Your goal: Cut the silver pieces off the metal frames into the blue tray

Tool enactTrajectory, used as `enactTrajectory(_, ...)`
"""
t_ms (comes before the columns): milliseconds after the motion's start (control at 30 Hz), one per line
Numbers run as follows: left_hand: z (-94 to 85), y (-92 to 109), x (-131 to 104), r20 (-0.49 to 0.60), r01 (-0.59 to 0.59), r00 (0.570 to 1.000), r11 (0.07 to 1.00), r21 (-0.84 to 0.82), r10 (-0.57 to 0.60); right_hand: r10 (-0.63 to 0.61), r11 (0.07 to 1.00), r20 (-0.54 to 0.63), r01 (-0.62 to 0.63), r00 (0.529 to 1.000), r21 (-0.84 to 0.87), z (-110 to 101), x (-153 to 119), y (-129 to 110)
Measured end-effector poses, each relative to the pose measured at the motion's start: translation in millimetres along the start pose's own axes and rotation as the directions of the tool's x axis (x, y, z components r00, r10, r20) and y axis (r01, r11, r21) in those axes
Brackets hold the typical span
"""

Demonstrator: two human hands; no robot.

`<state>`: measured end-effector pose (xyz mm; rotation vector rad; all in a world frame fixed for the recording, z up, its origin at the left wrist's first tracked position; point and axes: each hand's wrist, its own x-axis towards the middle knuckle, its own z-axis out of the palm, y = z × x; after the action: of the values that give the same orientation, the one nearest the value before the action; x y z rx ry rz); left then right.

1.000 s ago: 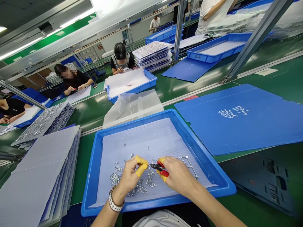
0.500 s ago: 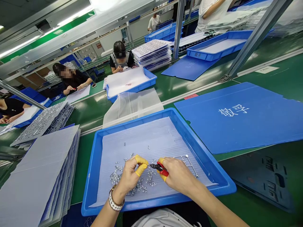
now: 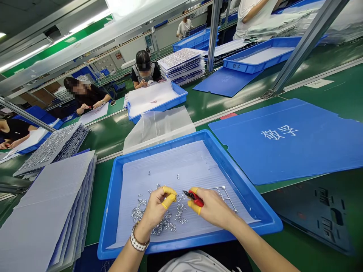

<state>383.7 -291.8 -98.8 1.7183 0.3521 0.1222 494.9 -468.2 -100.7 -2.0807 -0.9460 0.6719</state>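
Observation:
Over a lined blue tray (image 3: 106, 211), my left hand (image 3: 157, 206) has its yellow-covered thumb and finger pinched together. Whatever sits in that pinch is too small to make out. My right hand (image 3: 211, 207), also with yellow finger covers, grips red-handled nippers (image 3: 195, 198), their dark tips pointing left and a short way from the left fingertips. Small shiny silver pieces (image 3: 164, 223) lie scattered on the white liner (image 3: 176, 158), mostly below and beside my left hand. A thin silver frame (image 3: 227, 194) with round ends lies on the liner beyond my right hand, partly hidden by it.
Stacked white sheets (image 3: 51, 204) stand left of the tray. A blue panel (image 3: 289, 143) with white characters lies to the right. Behind the tray is a translucent sheet (image 3: 161, 126). A metal post (image 3: 303, 53) rises at the right. Co-workers sit across the green bench (image 3: 110, 132).
The nippers have come away from my left fingertips, moving slightly right, and a gap now shows between them. My left hand stays pinched in nearly the same place.

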Motion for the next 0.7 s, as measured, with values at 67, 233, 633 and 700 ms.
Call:
enactTrajectory(67, 0.1, -2, 0, 0.009, -0.001, 1.000, 1.000, -0.001, 0.001, 0.008, 0.983, 0.029, -0.013, 1.000, 0.180, 3, 3, 0)
enactTrajectory(233, 1.4, -9, -1, 0.058, -0.007, 0.998, 1.000, -0.014, 0.008, 0.021, 0.807, 0.070, -0.058, 0.997, 0.588, 17, 13, -3)
enactTrajectory(633, -3.5, -10, 1, 0.038, -0.028, 0.999, 0.992, -0.123, 0.033, 0.047, 0.670, 0.025, -0.050, 0.999, 0.741, 24, 17, -2)
enactTrajectory(700, -3.2, -11, 1, 0.042, -0.053, 0.997, 0.992, -0.114, 0.059, 0.010, 0.705, 0.000, -0.007, 1.000, 0.709, 24, 14, -4)
